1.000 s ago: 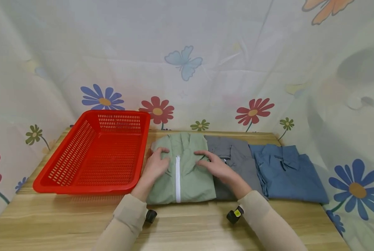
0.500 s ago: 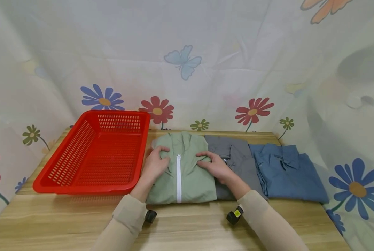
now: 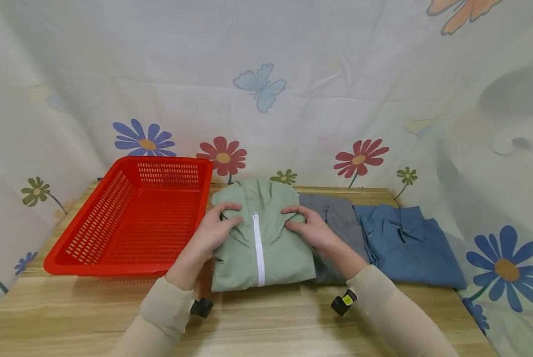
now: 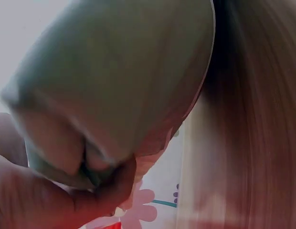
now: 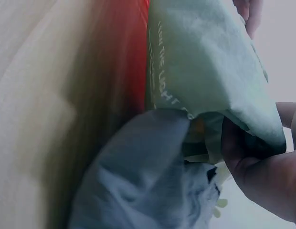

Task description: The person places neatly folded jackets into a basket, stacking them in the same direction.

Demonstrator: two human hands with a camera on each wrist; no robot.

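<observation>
A folded light green jacket [image 3: 237, 258] with a white zip down its middle is held up between both hands in the head view. My left hand [image 3: 215, 229] grips its left edge and my right hand [image 3: 314, 229] grips the right edge, fingers and thumbs pinching the cloth. In the left wrist view the jacket [image 4: 114, 71] fills much of the picture, with fingers curled into its fold. From the right wrist, white lettering shows along the lower side of the jacket [image 5: 205, 62], and the thumb is tucked in its folded layers.
Left of the jacket stands a red plastic basket [image 3: 114, 269] with slotted walls and nothing inside. A folded grey garment [image 3: 340, 213] lies to the right, partly behind my right hand. Beyond it is a folded blue garment [image 3: 416, 248]. A flower-printed curtain [image 3: 311, 124] borders the wooden table [image 3: 266, 322].
Both hands have tightened on the green jacket's sides and raised it off the table toward the camera. The basket and the other garments have stayed in place.
</observation>
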